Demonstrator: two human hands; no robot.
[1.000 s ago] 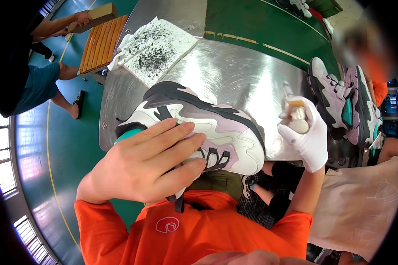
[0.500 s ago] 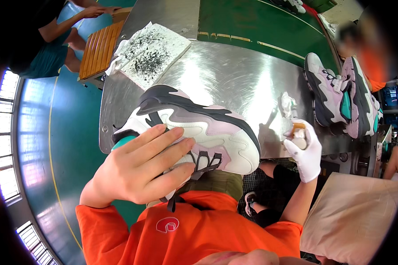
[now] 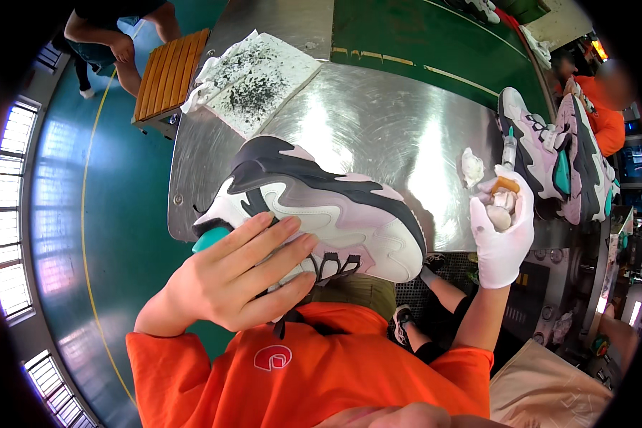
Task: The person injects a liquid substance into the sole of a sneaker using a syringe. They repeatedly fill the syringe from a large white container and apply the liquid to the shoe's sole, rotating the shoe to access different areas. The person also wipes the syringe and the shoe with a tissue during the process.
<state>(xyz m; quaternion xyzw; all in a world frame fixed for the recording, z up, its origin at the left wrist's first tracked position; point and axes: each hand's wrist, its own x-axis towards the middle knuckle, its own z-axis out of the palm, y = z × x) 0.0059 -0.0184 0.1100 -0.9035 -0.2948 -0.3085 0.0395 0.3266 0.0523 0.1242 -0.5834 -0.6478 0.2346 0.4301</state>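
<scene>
Gripping sneaker [image 3: 321, 210] at heel end is bare left hand [image 3: 235, 282]; shoe held sideways above steel table [image 3: 378, 121], long axis left-right, toe pointed toward gloved right hand [image 3: 503, 228], closed around small brush [image 3: 505, 187], just beside toe.

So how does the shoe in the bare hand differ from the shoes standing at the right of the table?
The held shoe is gripped by the bare left hand and tipped sideways, off the table; the right-side shoes rest on it, untouched. The held one shows its side; those show laces and teal lining. Both share white, lilac and black.
</scene>
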